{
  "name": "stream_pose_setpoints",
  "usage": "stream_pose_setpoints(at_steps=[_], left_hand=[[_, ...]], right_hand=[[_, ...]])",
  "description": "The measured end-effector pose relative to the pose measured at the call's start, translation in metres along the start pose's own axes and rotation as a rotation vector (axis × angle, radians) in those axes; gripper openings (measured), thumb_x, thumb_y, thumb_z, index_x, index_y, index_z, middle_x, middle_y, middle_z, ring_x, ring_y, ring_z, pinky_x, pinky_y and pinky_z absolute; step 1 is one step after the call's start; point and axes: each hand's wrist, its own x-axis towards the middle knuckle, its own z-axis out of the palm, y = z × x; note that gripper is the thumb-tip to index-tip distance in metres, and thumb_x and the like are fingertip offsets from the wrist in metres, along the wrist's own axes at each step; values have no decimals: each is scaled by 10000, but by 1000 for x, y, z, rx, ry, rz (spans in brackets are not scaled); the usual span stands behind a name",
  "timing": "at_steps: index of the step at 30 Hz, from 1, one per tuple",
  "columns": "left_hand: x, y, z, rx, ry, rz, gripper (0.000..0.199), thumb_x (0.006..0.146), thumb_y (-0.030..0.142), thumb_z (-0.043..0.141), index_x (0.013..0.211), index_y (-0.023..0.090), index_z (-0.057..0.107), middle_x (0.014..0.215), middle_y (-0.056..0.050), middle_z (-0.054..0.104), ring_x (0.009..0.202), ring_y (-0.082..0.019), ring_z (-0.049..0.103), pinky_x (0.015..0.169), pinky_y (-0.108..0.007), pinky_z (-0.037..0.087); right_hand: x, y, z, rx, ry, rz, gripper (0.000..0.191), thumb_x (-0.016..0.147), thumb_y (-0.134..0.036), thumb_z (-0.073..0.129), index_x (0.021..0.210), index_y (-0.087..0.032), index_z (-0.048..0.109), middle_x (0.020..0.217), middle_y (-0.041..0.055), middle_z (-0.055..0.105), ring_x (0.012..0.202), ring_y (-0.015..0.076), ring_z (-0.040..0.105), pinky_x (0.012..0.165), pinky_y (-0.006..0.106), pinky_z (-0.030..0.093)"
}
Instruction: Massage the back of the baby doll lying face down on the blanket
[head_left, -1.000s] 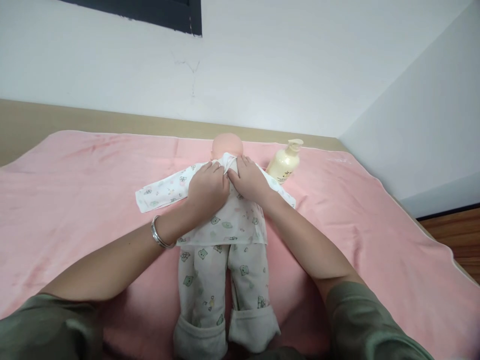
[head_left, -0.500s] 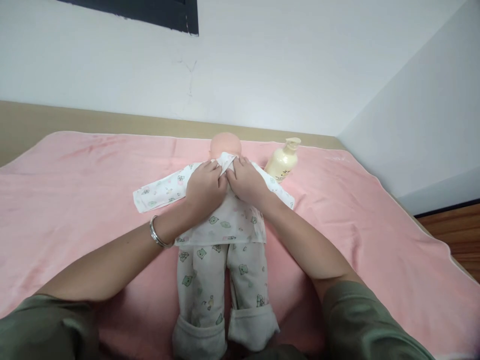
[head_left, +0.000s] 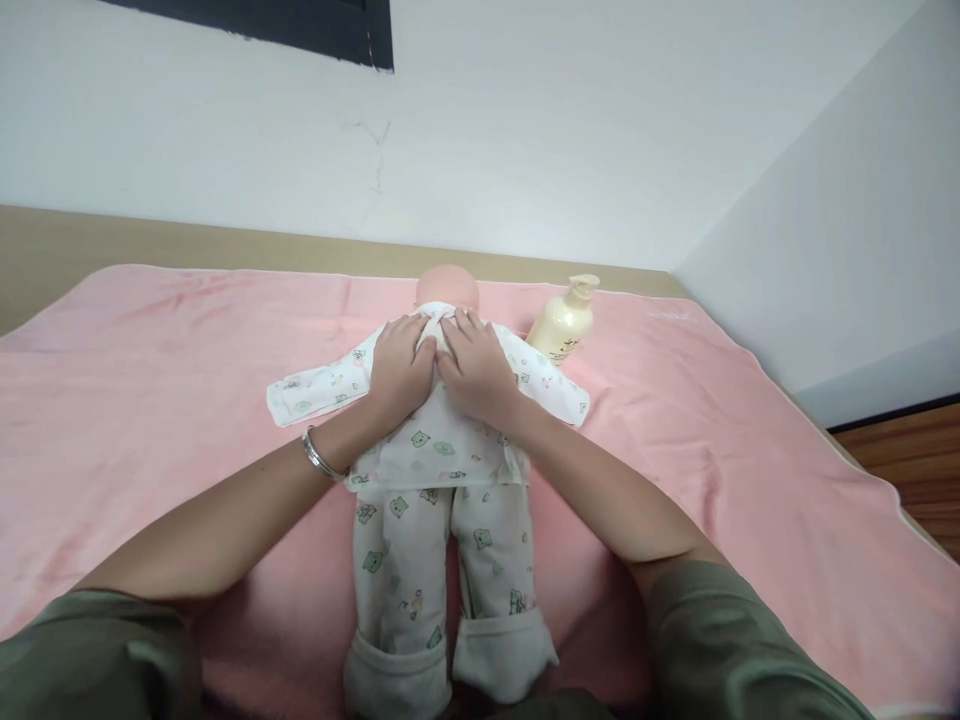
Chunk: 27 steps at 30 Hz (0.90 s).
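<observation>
A baby doll [head_left: 448,286] lies on its back, its bald head at the far end and its legs toward me. It wears a white patterned shirt [head_left: 442,455] with the sleeves spread to both sides, and matching trousers [head_left: 417,560] with turned-up cuffs. My left hand [head_left: 401,365] rests flat on the left of the shirt's chest, a silver bangle at the wrist. Beside it, my right hand [head_left: 478,368] presses on the right of the chest, fingers stretched toward the collar. The thumbs nearly meet in the middle. The doll's face is hidden from view.
Beyond the right sleeve stands a cream pump bottle [head_left: 564,322], leaning slightly. A pink cloth [head_left: 180,400] covers the bed or table under the doll. White walls [head_left: 525,130] rise behind and on the right, with a beige strip [head_left: 225,240] along the back edge.
Both hands have loosened from the pinched collar cloth, and the fingers now lie flatter on the chest. The collar has settled lower and smoother, and the right sleeve lies a little fuller.
</observation>
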Motion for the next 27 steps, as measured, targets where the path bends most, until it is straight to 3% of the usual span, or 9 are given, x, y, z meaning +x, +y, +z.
stream_pose_setpoints(at_steps=[4, 9, 12, 15, 20, 23, 27], left_hand=[[-6, 3, 0, -6, 50, 50, 457, 961, 315, 315, 1245, 147, 631, 1333, -119, 665, 1261, -245, 571, 1174, -425, 411], [-2, 3, -1, -25, -4, 12, 457, 942, 312, 335, 1256, 157, 628, 1355, -112, 658, 1275, -254, 566, 1167, -437, 413], [1, 4, 0, -25, -3, -25, 479, 938, 342, 347, 1291, 162, 615, 1386, -109, 644, 1298, -265, 557, 1178, -461, 398], [2, 3, 3, -25, 12, -44, 483, 940, 356, 340, 1284, 170, 624, 1373, -101, 652, 1303, -260, 557, 1190, -455, 383], [3, 0, 7, 13, 36, -37, 501, 936, 348, 328, 1287, 146, 625, 1352, -131, 648, 1289, -282, 551, 1179, -470, 385], [2, 2, 5, 34, 20, -65, 513, 940, 361, 336, 1306, 147, 625, 1300, -142, 652, 1257, -299, 553, 1155, -487, 405], [1, 6, 2, 41, 23, -111, 504, 927, 370, 381, 1301, 155, 641, 1227, -147, 649, 1186, -310, 565, 1115, -505, 428]], right_hand=[[15, 17, -4, 96, 11, 10, 468, 1009, -285, 348, 1384, -99, 557, 1508, 176, 527, 1464, 314, 396, 1234, 530, 317], [12, 8, -21, 213, -10, -12, 482, 995, -348, 401, 1396, -123, 546, 1536, 158, 501, 1484, 326, 389, 1249, 573, 300], [7, 2, -31, 292, 71, -61, 506, 983, -308, 394, 1460, -171, 498, 1615, 108, 422, 1558, 276, 300, 1275, 540, 291], [5, 2, -26, 251, 156, -44, 507, 948, -207, 376, 1431, -170, 522, 1616, 113, 420, 1566, 267, 287, 1281, 541, 280], [8, 5, -11, 112, -2, -15, 458, 971, -218, 357, 1346, -82, 582, 1507, 207, 523, 1490, 356, 392, 1238, 594, 312], [8, 1, -21, 154, 9, -4, 466, 967, -220, 378, 1380, -102, 560, 1573, 186, 457, 1537, 325, 332, 1269, 564, 285], [4, 0, -27, 204, 134, -8, 529, 942, -194, 384, 1456, -139, 494, 1655, 128, 347, 1588, 272, 229, 1291, 538, 263]])
